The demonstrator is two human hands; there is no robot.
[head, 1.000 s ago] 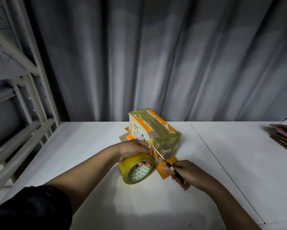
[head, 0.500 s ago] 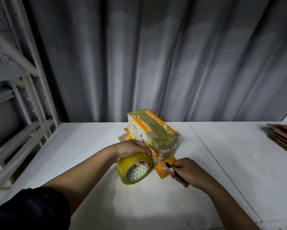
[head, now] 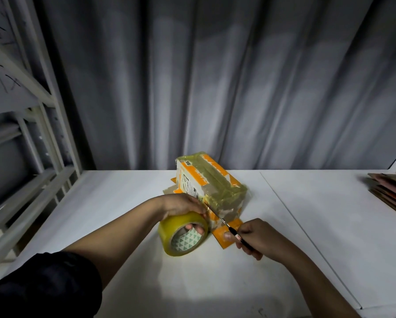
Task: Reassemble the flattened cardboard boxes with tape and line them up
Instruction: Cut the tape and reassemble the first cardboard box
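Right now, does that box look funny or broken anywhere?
Yes. The orange-and-white cardboard box is wrapped in wrinkly clear tape, and its near corner looks torn and scuffed. An orange flap lies flat on the table instead of folded shut. Nothing has spilled.

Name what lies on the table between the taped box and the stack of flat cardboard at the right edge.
Nothing: the head view shows only bare white table, crossed by a seam, between the taped box and the flat cardboard stack.
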